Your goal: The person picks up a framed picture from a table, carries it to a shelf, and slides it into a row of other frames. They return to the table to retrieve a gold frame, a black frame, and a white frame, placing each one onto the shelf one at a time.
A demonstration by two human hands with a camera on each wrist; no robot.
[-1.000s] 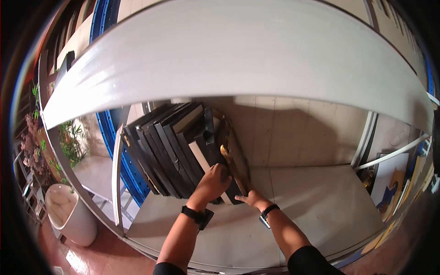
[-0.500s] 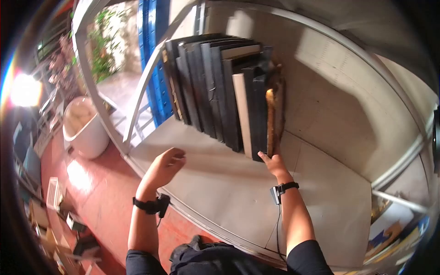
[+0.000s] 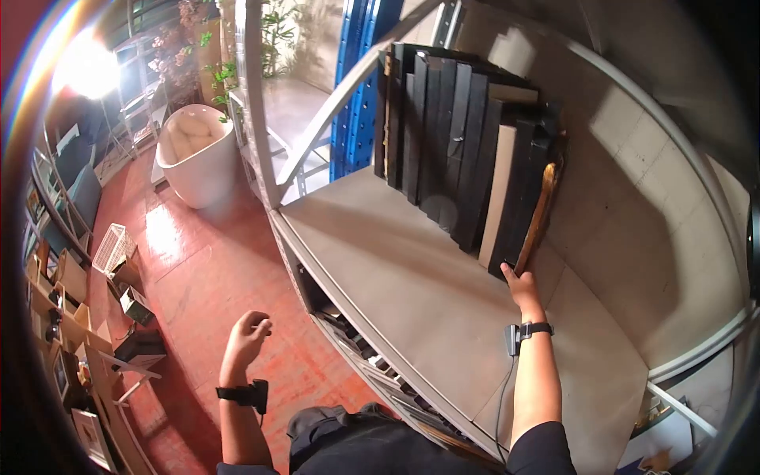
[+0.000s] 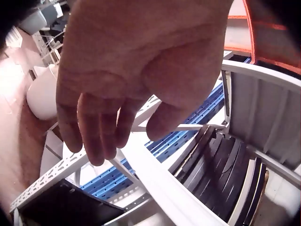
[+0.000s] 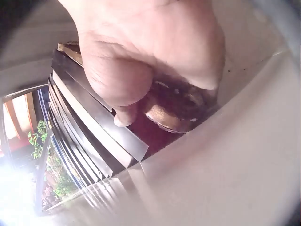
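A row of black flat panels (image 3: 435,127) stands upright, leaning together, on a grey shelf (image 3: 412,277). One with a pale beige edge (image 3: 497,198) is near the row's right end. Outermost on the right is a gold-edged picture frame (image 3: 541,214), its ornate brown-and-gold corner (image 5: 167,117) showing in the right wrist view. My right hand (image 3: 522,289) grips this frame low down, thumb toward the black panels; its other fingers are hidden behind the frame. My left hand (image 3: 247,340) hangs over the floor beyond the shelf's front edge, fingers loosely bent and holding nothing.
White shelf posts (image 3: 253,103) and a blue perforated upright (image 3: 356,95) stand left of the panels. A white tub-shaped planter (image 3: 198,162) sits on the red floor (image 3: 206,277). A white basket (image 3: 113,247) and several small items lie at far left. More things fill a lower shelf.
My left hand has come off the panels and swung left, out past the shelf edge. The right hand stays at the gold-edged picture frame's lower end. The head view has turned left and down.
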